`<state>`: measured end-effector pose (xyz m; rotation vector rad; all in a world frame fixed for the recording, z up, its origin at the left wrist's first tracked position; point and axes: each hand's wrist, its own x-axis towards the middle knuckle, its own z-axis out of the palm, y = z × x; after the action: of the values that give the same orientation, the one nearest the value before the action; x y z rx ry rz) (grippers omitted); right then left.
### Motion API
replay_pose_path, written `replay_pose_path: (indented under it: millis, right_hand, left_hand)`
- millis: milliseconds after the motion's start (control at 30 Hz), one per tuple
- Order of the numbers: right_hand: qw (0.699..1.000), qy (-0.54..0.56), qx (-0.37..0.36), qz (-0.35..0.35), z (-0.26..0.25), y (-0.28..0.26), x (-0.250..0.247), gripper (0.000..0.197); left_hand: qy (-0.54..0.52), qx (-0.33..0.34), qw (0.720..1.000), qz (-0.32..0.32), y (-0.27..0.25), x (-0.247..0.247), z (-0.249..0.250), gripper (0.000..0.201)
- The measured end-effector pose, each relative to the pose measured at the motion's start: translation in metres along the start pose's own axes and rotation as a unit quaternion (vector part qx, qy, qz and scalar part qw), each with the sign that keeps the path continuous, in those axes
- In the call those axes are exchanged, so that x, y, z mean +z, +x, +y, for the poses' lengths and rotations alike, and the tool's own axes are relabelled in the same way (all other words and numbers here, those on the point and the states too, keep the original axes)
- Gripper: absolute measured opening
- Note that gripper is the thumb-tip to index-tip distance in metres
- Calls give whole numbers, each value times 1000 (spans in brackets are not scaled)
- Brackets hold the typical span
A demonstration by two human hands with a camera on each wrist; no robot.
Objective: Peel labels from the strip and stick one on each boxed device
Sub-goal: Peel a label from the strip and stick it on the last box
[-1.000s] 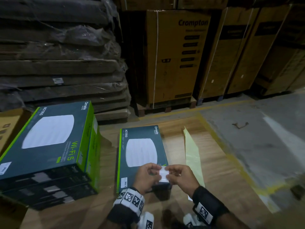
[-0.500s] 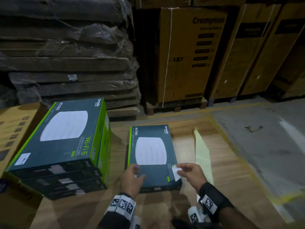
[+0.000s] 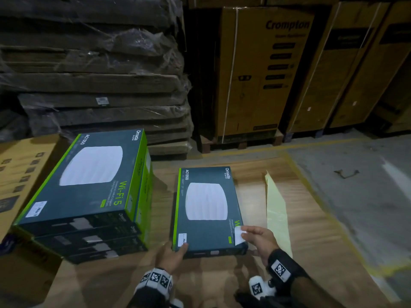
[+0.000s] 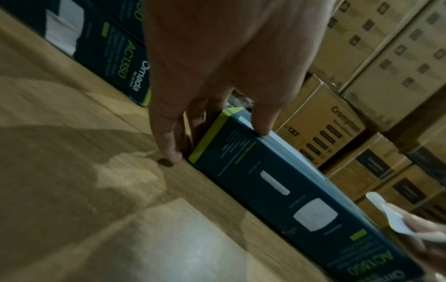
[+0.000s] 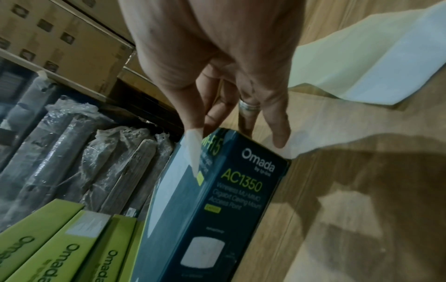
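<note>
left hand (image 3: 171,255) grips dark green-edged box (image 3: 206,210) – right hand (image 3: 259,240) pinches small white label (image 3: 239,235).

Warehouse or stockroom, tall Crompton cartons (image 3: 262,72) on a pallet (image 3: 240,141) against the back, shrink-wrapped flat stacks (image 3: 95,70) left of them, a yellow floor line (image 3: 315,187) in front, stacked boxed devices (image 3: 89,192) on a wooden surface (image 3: 311,218) below.
</note>
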<state>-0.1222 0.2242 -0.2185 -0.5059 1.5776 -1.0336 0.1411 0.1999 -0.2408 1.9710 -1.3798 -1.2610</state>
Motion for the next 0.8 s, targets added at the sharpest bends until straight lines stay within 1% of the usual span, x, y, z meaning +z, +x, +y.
replay_pose_path:
  millis: [133,267,367,433,500,533,600,667,733,800]
  right_hand:
    - [1000,-16,-21,14,1,-4,2,17]
    - [999,22,-38,10,-12,-13,2,19]
    - [998,35,-61,-1,-31,-25,-2,19]
    - [996,28,-82,-12,-46,-33,-8,21]
    - [994,21,-101,-24,-65,-42,-13,22]
    - [993,19,-109,-28,-76,-48,-14,22]
    - [991,15,-126,-40,-97,-60,-16,21]
    - [989,3,-133,-59,-117,-73,-18,20]
    - [988,-7,-137,-64,-134,-83,-21,20]
    - [988,-13,-139,-64,-152,-91,-24,20]
  left_hand:
    - [-27,-2,999,27,-1,0,-1,31]
    - [-109,-22,993,46,-8,5,7,35]
    - [-137,26,987,81,-18,2,24,26]
    - [-155,62,981,95,-25,-6,38,26]
    - [-178,89,975,102,-31,-15,53,31]
    - [-179,100,972,112,-34,-19,59,36]
    - [-139,127,972,142,-40,-30,73,45]
    - [-101,165,968,162,-53,-44,91,46]
    - [-77,212,962,152,-67,-58,109,46]
    - [-26,241,961,130,-83,-69,124,50]
